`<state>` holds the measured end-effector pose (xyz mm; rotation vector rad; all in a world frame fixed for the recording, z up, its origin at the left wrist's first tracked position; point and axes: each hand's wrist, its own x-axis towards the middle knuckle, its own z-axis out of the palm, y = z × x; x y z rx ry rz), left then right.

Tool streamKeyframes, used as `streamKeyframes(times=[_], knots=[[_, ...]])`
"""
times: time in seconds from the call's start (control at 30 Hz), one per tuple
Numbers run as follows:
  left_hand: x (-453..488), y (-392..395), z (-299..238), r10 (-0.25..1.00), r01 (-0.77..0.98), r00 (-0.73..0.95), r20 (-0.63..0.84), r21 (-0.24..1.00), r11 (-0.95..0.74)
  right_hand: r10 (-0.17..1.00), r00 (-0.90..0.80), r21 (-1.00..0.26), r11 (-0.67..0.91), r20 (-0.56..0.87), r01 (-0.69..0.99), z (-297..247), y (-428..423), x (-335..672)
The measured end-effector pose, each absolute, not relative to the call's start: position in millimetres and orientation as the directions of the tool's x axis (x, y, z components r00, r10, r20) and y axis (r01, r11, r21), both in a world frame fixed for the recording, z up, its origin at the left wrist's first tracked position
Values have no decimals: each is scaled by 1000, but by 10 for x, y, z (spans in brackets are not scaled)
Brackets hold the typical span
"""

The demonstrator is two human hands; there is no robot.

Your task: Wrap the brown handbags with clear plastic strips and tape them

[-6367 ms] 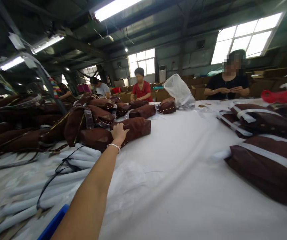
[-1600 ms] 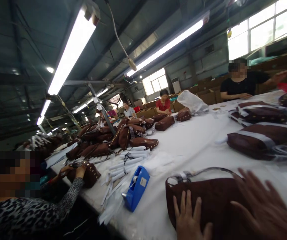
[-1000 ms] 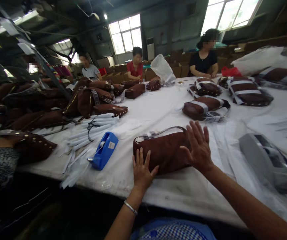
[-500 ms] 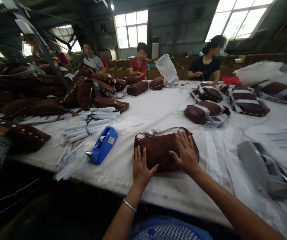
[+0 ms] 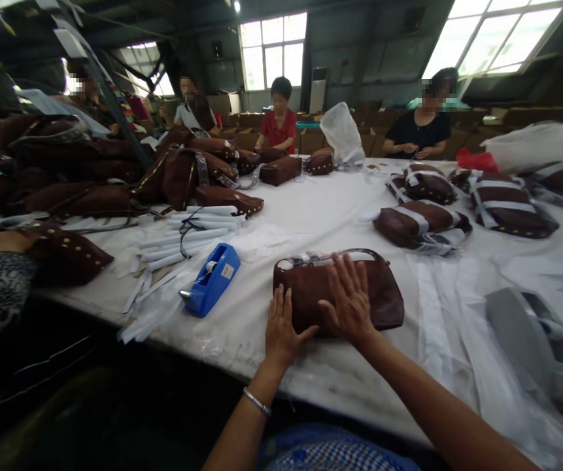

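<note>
brown bag point(image 5: 384, 297) under spread fingers

the left hand point(image 5: 282, 327) braces one end, perhaps for steadiness; the right hand point(image 5: 350, 302) covers the middle. fingers extend, grasping nothing. the bag sits near the front edge of a white-covered table point(image 5: 325, 203), in a dim workshop point(image 5: 369, 72) with bright windows point(image 5: 281, 64).

Handbag point(image 5: 385, 294): plain dark brown is being shown.
Tape dispenser point(image 5: 211, 281), left of the handbag: blue is being shown, with a white label point(image 5: 227, 271).
Second dispenser point(image 5: 508, 320), right of the handbag: grey is being displayed.
Tabletop point(image 5: 320, 212), under the handbag: white is being presented.
Strapped bag point(image 5: 393, 226), beyond the handbag: brown is being crossed by pale bands.
Garment point(image 5: 340, 456), nearer than the handbag: blue-and-white check is being worn.
</note>
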<state>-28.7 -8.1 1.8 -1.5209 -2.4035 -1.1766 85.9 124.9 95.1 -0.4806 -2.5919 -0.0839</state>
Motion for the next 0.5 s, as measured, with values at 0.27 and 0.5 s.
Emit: streamKeyframes(times=[0.27, 0.5], knots=[[-303, -77, -21, 747, 822, -488, 453, 525, 219, 237, -912, 10, 967, 335, 255, 540, 1393, 906], [-329, -79, -35, 750, 796, -495, 440, 575, 188, 822, -330, -498, 551, 465, 670, 669, 1752, 1895]])
